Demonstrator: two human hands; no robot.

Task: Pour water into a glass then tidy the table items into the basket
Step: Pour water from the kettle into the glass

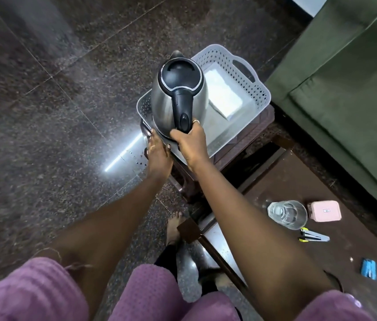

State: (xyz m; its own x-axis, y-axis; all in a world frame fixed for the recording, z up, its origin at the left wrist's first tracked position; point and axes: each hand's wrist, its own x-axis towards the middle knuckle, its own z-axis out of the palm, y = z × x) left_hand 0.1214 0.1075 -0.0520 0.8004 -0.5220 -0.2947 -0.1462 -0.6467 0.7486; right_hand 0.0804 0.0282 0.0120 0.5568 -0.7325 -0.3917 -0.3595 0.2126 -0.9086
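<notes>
Gripped by its black handle in the right hand (188,141), fingers wrapped tight, the kettle (179,93) is held low over the basket (252,72), steadied at its near rim by the left hand's (157,151) flattened fingers; the filled glass (287,214) is left on the table (275,262).

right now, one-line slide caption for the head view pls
Right hand lowers kettle into basket while left hand steadies it.

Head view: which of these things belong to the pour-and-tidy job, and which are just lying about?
Job:
kettle, held by the right hand
basket, steadied by the left hand
glass
pink box
stapler
blue item

Lying about:
green sofa
white cloth, already in the basket
</notes>
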